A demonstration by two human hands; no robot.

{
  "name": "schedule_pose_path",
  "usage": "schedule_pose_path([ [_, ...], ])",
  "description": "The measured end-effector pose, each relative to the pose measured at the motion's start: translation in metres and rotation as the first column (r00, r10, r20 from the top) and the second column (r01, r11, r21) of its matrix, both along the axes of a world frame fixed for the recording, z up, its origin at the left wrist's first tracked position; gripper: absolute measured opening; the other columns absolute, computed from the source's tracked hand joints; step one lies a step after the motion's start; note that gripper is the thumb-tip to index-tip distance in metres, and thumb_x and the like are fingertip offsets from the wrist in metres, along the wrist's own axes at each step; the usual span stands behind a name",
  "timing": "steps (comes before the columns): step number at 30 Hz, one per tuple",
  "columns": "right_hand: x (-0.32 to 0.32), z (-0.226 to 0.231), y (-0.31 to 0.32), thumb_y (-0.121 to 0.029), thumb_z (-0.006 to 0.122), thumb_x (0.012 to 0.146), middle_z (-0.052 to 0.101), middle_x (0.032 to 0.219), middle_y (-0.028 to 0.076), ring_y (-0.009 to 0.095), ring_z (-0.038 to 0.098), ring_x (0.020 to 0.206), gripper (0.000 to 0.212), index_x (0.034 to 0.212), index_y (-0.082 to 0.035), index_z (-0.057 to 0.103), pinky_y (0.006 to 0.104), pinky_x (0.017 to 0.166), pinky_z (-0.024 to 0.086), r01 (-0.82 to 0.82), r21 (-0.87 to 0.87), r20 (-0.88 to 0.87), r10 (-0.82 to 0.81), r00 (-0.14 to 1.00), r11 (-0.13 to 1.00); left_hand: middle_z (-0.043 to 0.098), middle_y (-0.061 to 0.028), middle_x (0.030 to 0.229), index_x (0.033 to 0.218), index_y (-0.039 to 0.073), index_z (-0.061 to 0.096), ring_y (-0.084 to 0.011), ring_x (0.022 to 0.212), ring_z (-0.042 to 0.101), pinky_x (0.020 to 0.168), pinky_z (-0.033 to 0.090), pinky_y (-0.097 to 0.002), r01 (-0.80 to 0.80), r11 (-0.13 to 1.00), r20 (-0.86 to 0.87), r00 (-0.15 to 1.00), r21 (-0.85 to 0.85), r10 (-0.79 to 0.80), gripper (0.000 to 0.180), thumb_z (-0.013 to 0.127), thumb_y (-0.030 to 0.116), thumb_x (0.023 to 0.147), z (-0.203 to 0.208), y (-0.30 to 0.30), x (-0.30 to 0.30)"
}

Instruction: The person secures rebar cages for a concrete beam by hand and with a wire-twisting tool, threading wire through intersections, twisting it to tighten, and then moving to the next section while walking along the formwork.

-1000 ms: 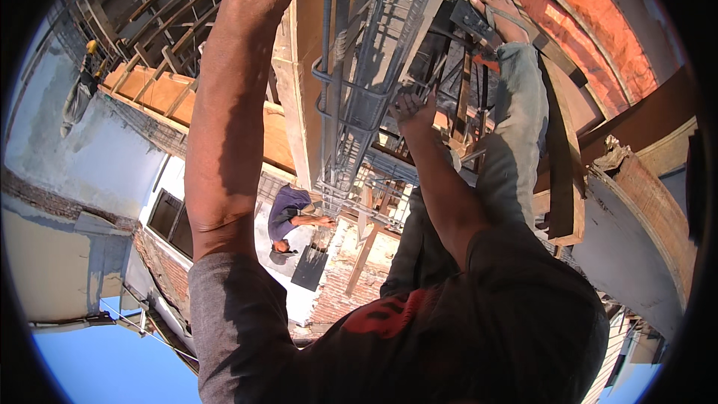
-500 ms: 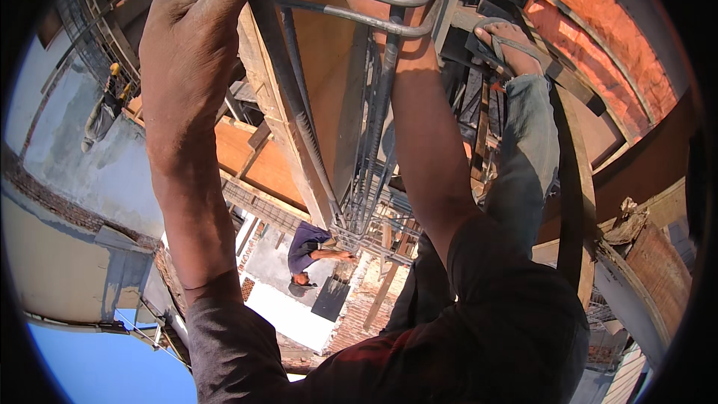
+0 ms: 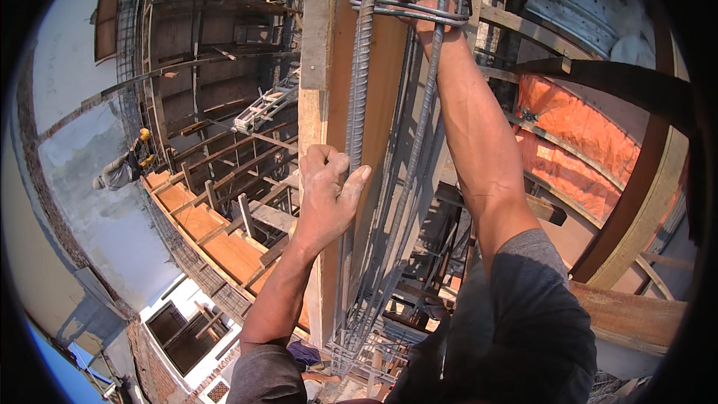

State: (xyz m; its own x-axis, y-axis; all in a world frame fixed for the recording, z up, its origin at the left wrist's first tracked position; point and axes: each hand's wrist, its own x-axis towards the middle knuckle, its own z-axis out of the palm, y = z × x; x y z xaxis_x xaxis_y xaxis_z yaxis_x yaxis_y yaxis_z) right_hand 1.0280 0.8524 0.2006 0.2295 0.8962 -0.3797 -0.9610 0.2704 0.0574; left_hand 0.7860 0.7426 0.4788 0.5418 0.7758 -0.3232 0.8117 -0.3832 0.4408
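A tall cage of ribbed steel rebar [image 3: 360, 82] stands upright beside a wooden formwork board [image 3: 313, 52]. Bent steel stirrups [image 3: 407, 9] cross the cage near its top. My left hand [image 3: 329, 193] is in front of the board's edge and the nearest bar, fingers curled in and thumb sticking out; whatever lies inside the fingers is hidden. Higher up, my right hand [image 3: 440, 11] reaches in among the stirrups, partly covered by a vertical bar. Its fingers look bent round, but what they grip is obscured.
Far below at the left runs a plywood deck [image 3: 191, 213] with wooden framing. Another person in grey [image 3: 123, 172] is at the far left. Orange sheeting [image 3: 572, 142] hangs at the right, behind timber beams [image 3: 643, 172]. A dark blue garment [image 3: 304, 352] shows at the cage's foot.
The view has swung, bringing more of the cage's upper part into sight. My left hand has come down from the upper left to the board's edge, fingers curled. My right arm still reaches up at the stirrups.
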Motion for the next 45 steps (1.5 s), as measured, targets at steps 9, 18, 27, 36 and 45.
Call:
schedule_pose_path([
  [9,-0.043,0.056,-0.044,-0.063,0.055,0.092,0.046,0.131,0.032,0.043,0.055,0.118,0.083,0.141,0.003,0.038,0.0639,0.1,0.041,-0.44,-0.284,0.227,0.505,0.833,0.852,0.045,-0.009,0.096,0.083,-0.002,0.057,-0.0188,0.098,0.043,0.09,0.037,-0.0342,-0.262,0.885,0.195,0.914,-0.384,0.355,0.021,0.071,0.013,0.087,0.011,-0.001,-0.009],
  [18,-0.008,0.086,-0.046,-0.082,0.038,0.085,-0.006,0.157,0.035,0.06,0.013,0.141,0.115,0.155,-0.001,-0.004,0.0781,0.109,0.016,0.054,0.033,-0.306,-0.041,0.951,0.998,0.043,-0.009,0.1,0.09,-0.002,0.053,-0.0195,0.094,0.043,0.088,0.038,-0.0304,-0.22,0.919,0.177,0.941,-0.326,0.288,0.018,0.065,0.01,0.091,0.013,-0.001,-0.004],
  [27,0.009,0.105,-0.011,-0.083,0.048,0.081,0.034,0.14,0.039,0.055,0.038,0.132,0.112,0.142,0.009,0.03,0.0715,0.108,0.031,0.015,-0.136,-0.117,-0.031,0.993,0.991,0.044,-0.0148,0.1,0.087,-0.002,0.053,-0.0284,0.097,0.043,0.091,0.037,-0.0383,-0.123,0.968,0.049,0.989,-0.22,0.137,0.019,0.067,0.01,0.088,0.029,-0.008,0.01],
  [36,0.038,0.114,-0.019,-0.054,0.04,0.1,0.047,0.141,0.029,0.052,0.049,0.126,0.071,0.144,0.001,0.037,0.0711,0.096,0.043,0.0,0.282,-0.162,0.048,0.986,0.959,0.046,-0.0188,0.1,0.087,-0.003,0.052,-0.0333,0.097,0.042,0.087,0.036,-0.0427,-0.069,0.986,-0.011,0.998,-0.152,0.069,0.019,0.068,0.007,0.086,0.041,-0.014,0.014],
  [45,0.049,0.118,-0.032,-0.062,0.049,0.095,0.063,0.116,0.03,0.047,0.067,0.098,0.07,0.127,0.001,0.052,0.0697,0.097,0.043,-0.23,-0.053,-0.057,0.227,0.972,0.972,0.046,-0.0206,0.102,0.091,-0.003,0.055,-0.0356,0.096,0.043,0.086,0.036,-0.0481,-0.03,0.999,-0.059,0.998,-0.045,0.027,0.018,0.068,0.01,0.087,0.011,-0.022,0.022],
])
